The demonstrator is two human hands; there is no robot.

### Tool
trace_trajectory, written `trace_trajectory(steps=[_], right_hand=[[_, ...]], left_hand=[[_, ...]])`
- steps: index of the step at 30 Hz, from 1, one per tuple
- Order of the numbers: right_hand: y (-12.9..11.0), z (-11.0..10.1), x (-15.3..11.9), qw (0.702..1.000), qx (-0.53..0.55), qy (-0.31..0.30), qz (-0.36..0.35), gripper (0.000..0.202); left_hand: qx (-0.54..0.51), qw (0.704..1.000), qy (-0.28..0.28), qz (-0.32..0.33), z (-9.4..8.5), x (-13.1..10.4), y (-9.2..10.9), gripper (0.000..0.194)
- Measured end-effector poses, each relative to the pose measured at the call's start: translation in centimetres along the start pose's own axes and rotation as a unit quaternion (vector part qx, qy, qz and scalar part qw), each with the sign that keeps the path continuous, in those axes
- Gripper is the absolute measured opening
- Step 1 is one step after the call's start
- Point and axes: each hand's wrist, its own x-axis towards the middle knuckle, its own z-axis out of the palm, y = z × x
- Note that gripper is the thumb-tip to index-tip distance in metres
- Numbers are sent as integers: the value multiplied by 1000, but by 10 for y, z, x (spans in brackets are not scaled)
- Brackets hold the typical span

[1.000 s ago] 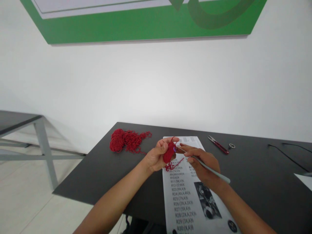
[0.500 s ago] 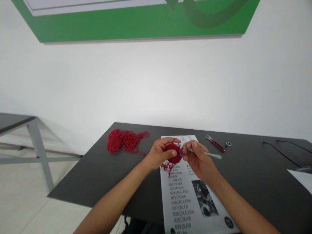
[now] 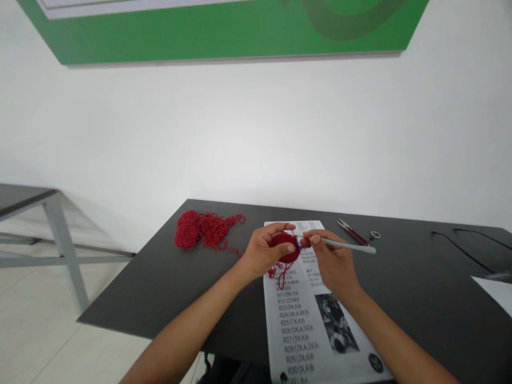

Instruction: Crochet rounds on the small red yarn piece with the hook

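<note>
A round red crocheted piece (image 3: 288,247) is pinched between the thumb and fingers of my left hand (image 3: 259,255), with a strand of red yarn passing over the raised index finger. My right hand (image 3: 335,262) grips a crochet hook (image 3: 352,246) with a pale handle, its thin metal tip at the upper right edge of the piece. Something small and purple shows at that same edge, beside my right fingertips. Loose red yarn (image 3: 282,278) dangles under the piece, above a printed sheet (image 3: 294,325) of row instructions.
A red yarn ball (image 3: 187,230) and tangled yarn (image 3: 214,230) lie at the dark table's (image 3: 160,277) back left. Red-handled snips (image 3: 354,233) with a ring are behind my right hand. Glasses (image 3: 466,252) and white paper (image 3: 494,292) lie at the right.
My right hand has turned and shifted slightly right with the hook, whose handle now points more level and reaches further right. The red piece has moved slightly right in my left hand.
</note>
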Motion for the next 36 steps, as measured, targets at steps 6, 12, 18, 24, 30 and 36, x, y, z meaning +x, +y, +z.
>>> trace_trajectory(steps=[6,12,18,24,30,36], right_hand=[[16,0,0,999,29,-1,-22,28],[11,4,-3,997,75,33,-7,25],[1,3,-4,998,44,27,-21,28],[-6,0,-4,997,-37,33,-51,25],[-15,-1,-5,974,-164,10,-154,19],[-10,-5,-4,936,-238,-53,-253,8]], left_hand=[[11,1000,8,12,3,-1,3,55],[-18,1000,7,-7,4,-2,1,56],[-22,1000,19,5,4,-2,1,54],[-13,1000,18,3,6,-3,2,53],[98,993,42,51,5,-5,5,49],[249,960,54,118,4,-7,7,44]])
